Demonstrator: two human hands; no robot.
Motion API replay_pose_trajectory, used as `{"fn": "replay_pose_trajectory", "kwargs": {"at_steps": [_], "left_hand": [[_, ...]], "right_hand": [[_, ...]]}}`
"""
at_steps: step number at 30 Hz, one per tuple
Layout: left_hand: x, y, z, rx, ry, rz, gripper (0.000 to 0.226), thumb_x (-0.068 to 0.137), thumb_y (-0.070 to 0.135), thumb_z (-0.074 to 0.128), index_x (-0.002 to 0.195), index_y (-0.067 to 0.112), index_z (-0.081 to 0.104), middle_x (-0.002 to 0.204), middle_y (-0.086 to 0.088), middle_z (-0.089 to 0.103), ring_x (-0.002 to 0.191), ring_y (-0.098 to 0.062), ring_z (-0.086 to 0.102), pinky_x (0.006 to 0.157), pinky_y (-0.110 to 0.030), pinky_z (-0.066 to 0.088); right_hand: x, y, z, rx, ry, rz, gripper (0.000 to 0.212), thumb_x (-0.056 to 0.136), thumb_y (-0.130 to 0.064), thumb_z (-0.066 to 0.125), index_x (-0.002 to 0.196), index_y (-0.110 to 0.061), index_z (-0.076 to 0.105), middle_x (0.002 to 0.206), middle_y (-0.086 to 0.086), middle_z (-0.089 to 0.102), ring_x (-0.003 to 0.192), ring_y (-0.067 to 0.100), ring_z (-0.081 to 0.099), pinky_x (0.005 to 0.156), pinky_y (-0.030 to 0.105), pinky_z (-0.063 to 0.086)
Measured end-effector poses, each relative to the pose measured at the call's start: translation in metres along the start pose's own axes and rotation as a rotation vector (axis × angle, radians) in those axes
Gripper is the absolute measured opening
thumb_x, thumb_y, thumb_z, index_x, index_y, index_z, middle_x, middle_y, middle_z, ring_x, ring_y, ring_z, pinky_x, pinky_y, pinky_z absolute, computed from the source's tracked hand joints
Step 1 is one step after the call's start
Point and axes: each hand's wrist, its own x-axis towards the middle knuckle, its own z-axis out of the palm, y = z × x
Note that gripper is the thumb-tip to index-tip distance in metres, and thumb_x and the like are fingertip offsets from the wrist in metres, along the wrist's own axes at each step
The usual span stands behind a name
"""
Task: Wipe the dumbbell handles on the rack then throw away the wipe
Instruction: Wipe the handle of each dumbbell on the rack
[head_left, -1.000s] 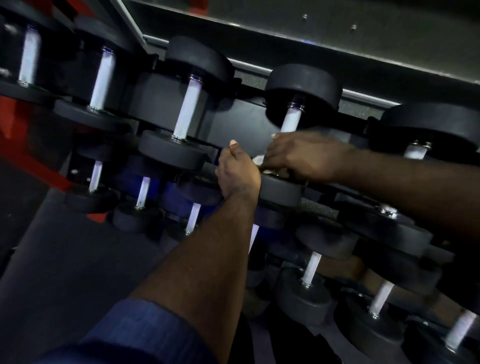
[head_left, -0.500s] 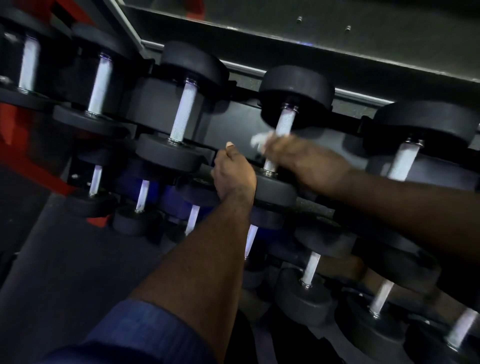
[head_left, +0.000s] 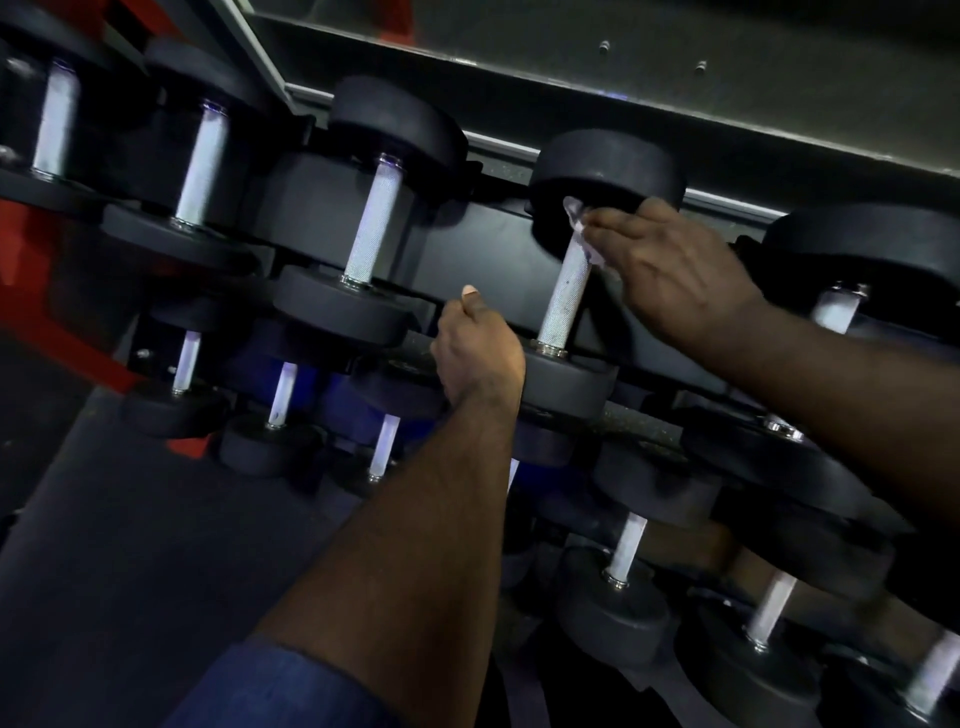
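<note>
A: What's nearest?
B: A blue sleeve (head_left: 291, 686); past it the left hand (head_left: 480, 353), thumb up, fingers curled beside the near head (head_left: 569, 382) of a top-row dumbbell (head_left: 558, 314); whether they grasp anything, I cannot tell.
A: And the wipe?
B: Farther on; the right hand (head_left: 675, 270) pinches the white wipe (head_left: 577, 221) against the top of that knurled handle (head_left: 567, 286), just under the far head (head_left: 608, 169).

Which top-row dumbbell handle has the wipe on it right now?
The fourth handle from the left in view: the right hand holds the wipe against its upper end. No other handle is touched.
</note>
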Motion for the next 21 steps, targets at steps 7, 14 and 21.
{"fn": "replay_pose_trajectory", "kwargs": {"at_steps": [7, 14, 21], "left_hand": [[-0.004, 0.003, -0.001, 0.043, -0.004, 0.024, 0.049, 0.113, 0.04, 0.031, 0.125, 0.009, 0.067, 0.127, -0.009, 0.068, 0.123, -0.031, 0.054, 0.083, -0.028, 0.026], [-0.002, -0.001, 0.001, 0.002, -0.004, 0.024, 0.047, 0.112, 0.041, 0.033, 0.123, 0.01, 0.068, 0.123, -0.008, 0.07, 0.119, -0.029, 0.056, 0.084, -0.028, 0.03], [-0.007, 0.003, -0.002, 0.014, -0.019, 0.042, 0.048, 0.113, 0.04, 0.032, 0.127, 0.01, 0.067, 0.127, -0.008, 0.068, 0.124, -0.029, 0.053, 0.085, -0.026, 0.026]], "right_hand": [[0.036, -0.015, 0.014, 0.047, -0.195, 0.092, 0.057, 0.092, -0.027, 0.023, 0.132, -0.009, 0.059, 0.142, 0.01, 0.058, 0.126, 0.033, 0.057, 0.095, 0.048, 0.055], [0.014, -0.002, 0.019, 0.129, -0.1, 0.121, 0.062, 0.087, -0.004, 0.046, 0.147, -0.014, 0.052, 0.156, 0.001, 0.046, 0.137, 0.023, 0.051, 0.112, 0.036, 0.043], [-0.004, -0.02, 0.027, 0.381, 0.143, 0.389, 0.058, 0.083, 0.003, 0.052, 0.136, -0.018, 0.065, 0.144, -0.005, 0.058, 0.132, 0.011, 0.056, 0.112, 0.028, 0.044]]}}
